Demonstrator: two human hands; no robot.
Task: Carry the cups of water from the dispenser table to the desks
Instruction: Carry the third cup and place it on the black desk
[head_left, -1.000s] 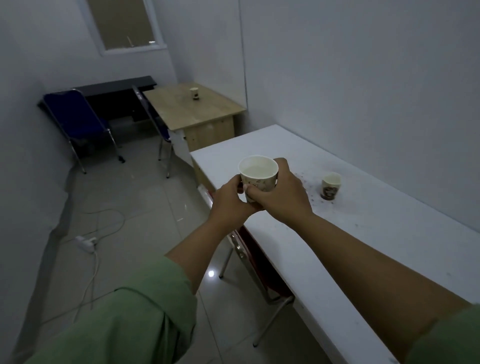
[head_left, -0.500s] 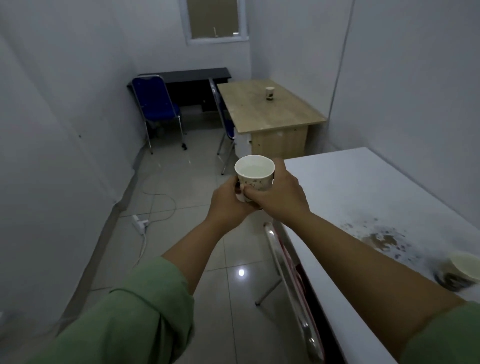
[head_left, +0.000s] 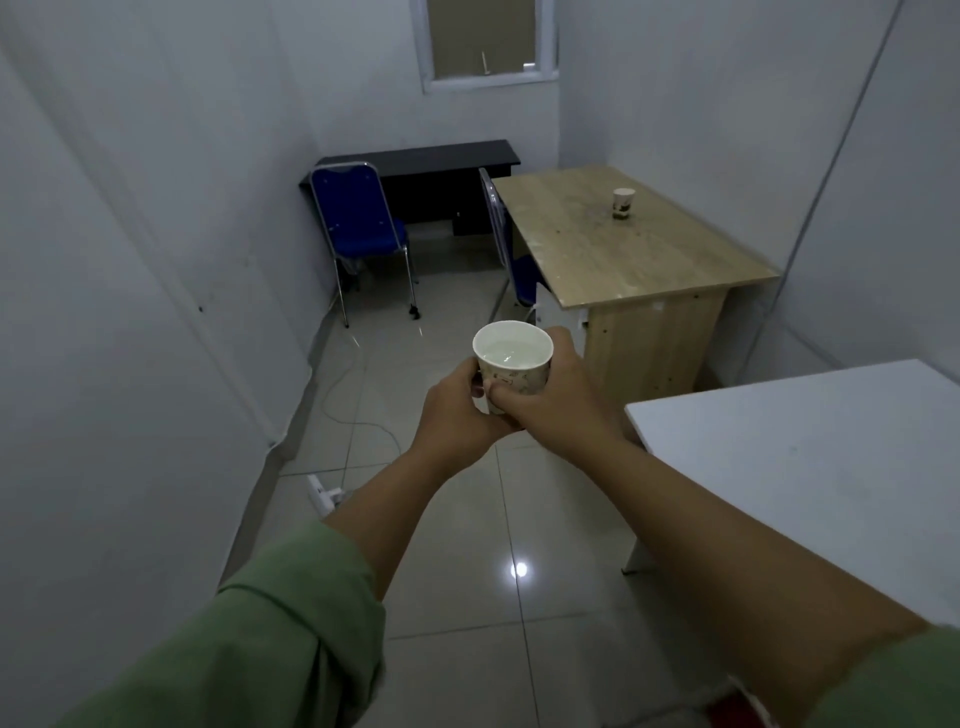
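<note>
A patterned paper cup filled with water is held upright in front of me over the tiled floor. My left hand cups it from the left and below, and my right hand wraps its right side. A second paper cup stands on the wooden desk ahead on the right. Behind that, a black desk stands against the far wall. The corner of the white table lies to my right.
A blue chair stands before the black desk, and another blue chair is tucked at the wooden desk's left side. A white power strip and its cable lie on the floor along the left wall.
I have walked forward past the white table; its cup and the chair beside it have left the view. The wooden desk is nearer. Both hands keep the same hold on the cup.
</note>
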